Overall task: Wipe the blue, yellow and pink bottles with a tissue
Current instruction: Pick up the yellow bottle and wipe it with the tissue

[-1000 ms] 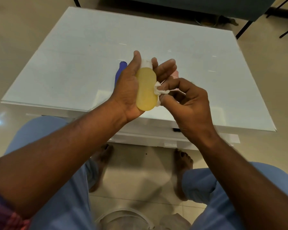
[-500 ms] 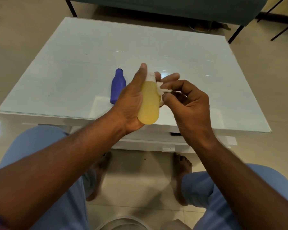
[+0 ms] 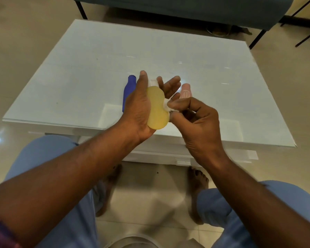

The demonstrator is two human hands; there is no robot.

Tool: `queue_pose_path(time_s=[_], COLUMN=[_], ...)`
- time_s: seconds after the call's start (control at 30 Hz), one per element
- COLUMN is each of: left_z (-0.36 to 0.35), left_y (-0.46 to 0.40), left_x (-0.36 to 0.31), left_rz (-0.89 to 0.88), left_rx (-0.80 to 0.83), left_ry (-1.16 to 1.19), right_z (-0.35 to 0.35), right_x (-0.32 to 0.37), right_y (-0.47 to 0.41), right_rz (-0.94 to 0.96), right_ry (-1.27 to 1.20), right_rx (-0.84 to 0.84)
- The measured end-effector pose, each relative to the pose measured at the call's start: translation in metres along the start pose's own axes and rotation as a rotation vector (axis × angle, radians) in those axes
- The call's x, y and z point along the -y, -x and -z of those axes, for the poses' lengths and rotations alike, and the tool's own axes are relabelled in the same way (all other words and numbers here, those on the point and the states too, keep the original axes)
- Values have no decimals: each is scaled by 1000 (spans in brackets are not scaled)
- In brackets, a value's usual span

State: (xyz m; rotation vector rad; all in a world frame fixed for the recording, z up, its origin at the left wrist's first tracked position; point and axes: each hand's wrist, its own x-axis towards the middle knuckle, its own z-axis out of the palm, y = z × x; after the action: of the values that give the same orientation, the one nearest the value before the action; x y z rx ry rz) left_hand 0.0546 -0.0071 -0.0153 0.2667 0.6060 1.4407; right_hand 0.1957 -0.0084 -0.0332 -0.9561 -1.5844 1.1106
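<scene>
Slid lower since half a second ago: tissue, pinched shut in right hand, now at waist of yellow bottle, clasped in left hand. Probably mid-task. Blue bottle half hidden behind that clasp; pink bottle peeks beyond the pinch, wiped or not unclear.

yellow bottle held, tissue touching

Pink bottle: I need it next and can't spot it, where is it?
In the head view, the pink bottle lies on the white table, right of centre, just beyond the right hand and partly hidden by it.
</scene>
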Motion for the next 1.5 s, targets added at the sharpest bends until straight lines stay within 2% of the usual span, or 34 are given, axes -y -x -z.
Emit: queue_pose_path(time_s=[0.13,0.3,0.33,0.5,0.63,0.8,0.9,1.07,1.13,1.23,1.33,1.43,1.5], left_z=[1,4,2,-10,-20,-21,-19,-13,-12,-13,-19,-20,-17], left_y=[-2,-3,-4,2,10,12,12,3,1,2,4,8,8], left_x=[-1,-14,-16,-14,-7,1,-1,-18,-21,-24,-16,3,11], left_rz=[10,23,31,53,50,-58,-57,-123,-133,-137,-132,-218,-235], left_rx=[-22,-4,9,23,3,-121,-159,-168,-146,-167,-243,-282,-270], left_ry=[15,70,59,-64,-231,-455,-365,-237,-225,-280,-599,-928,-882], right_z=[3,10,9,15,14,9,5,-7,-8,1,12,8,4], right_x=[3,12,14,16,13,6,3,1,3,10,10,9,5], right_y=[0,1,1,-17,-18,-12,-6,13,14,3,-10,-12,-10], right_rz=[21,95,123,114,155,246,318,341,390,368,317,311,320], right_ry=[43,117,120,22,56,121,203,334,301,211,174,155,179], right_rx=[50,243,225,-77,-84,21,113,402,330,125,-44,-68,-24])
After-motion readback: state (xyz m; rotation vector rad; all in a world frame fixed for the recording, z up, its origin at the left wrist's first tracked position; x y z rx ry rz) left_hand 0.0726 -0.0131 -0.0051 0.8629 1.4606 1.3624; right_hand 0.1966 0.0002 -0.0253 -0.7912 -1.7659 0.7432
